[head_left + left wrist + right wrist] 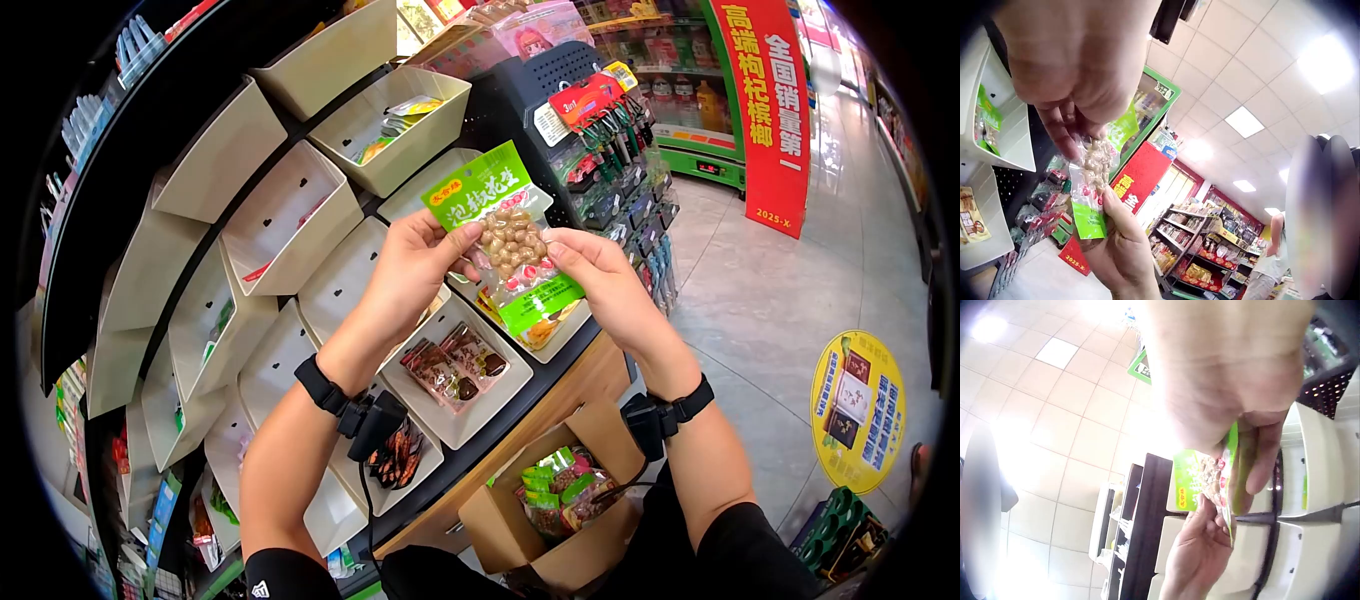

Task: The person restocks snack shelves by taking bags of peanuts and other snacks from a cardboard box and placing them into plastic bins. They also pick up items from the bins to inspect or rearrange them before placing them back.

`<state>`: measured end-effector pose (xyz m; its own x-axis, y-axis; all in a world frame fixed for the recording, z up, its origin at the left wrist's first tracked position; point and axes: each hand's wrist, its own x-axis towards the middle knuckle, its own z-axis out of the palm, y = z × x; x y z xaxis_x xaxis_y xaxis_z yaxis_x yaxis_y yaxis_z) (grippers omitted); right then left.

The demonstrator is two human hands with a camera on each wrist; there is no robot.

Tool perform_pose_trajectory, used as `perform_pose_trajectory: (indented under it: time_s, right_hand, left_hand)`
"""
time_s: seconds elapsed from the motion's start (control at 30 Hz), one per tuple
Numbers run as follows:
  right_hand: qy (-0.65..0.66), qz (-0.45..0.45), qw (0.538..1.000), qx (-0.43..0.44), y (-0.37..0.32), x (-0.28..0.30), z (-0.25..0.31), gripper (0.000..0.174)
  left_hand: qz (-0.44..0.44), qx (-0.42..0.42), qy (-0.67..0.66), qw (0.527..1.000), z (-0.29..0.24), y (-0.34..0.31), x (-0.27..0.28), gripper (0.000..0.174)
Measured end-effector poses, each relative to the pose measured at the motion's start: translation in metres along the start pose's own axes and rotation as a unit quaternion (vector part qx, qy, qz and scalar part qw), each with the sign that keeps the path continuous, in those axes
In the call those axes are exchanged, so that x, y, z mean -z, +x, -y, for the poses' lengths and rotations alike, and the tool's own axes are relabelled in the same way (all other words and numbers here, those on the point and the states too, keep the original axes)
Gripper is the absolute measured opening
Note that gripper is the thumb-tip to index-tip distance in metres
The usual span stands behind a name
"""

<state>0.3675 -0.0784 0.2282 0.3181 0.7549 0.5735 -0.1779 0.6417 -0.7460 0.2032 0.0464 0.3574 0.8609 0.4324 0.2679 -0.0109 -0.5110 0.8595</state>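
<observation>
A clear snack bag of peanuts with green printed ends is held up in front of me, tilted, its face toward me. My left hand pinches its left edge between thumb and fingers, and my right hand pinches the right edge lower down. In the left wrist view the same bag hangs between the two hands. The right wrist view shows it edge-on, partly hidden by the right hand. Below the bag, a white bin holds brown packets.
A cardboard box with green-topped packs stands open below my hands. White sloped bins fill the shelf at left. A black pegboard rack with hanging goods stands behind the bag. A person stands farther off in the left wrist view.
</observation>
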Motion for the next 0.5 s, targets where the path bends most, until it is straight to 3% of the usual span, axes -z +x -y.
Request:
perform_pose_trajectory:
  time_s: [0.17,0.23,0.3,0.5]
  right_hand:
    - [0.009,-0.049,0.998,-0.04,-0.001,-0.002,0.013,0.041]
    - [-0.01,-0.09,0.994,-0.054,0.0,0.005,0.016,0.05]
    - [-0.011,-0.118,0.992,-0.051,0.003,0.013,0.017,0.048]
    - [-0.045,-0.076,0.991,-0.098,0.004,0.031,0.01,0.034]
  left_hand:
    - [-0.027,0.044,0.073,0.996,0.01,0.028,0.019,0.019]
    - [-0.087,0.09,0.022,0.992,0.029,0.054,0.047,0.018]
    - [-0.132,0.143,0.013,0.981,0.046,0.073,0.067,0.019]
    - [-0.172,0.149,0.104,0.968,0.101,0.111,0.085,0.022]
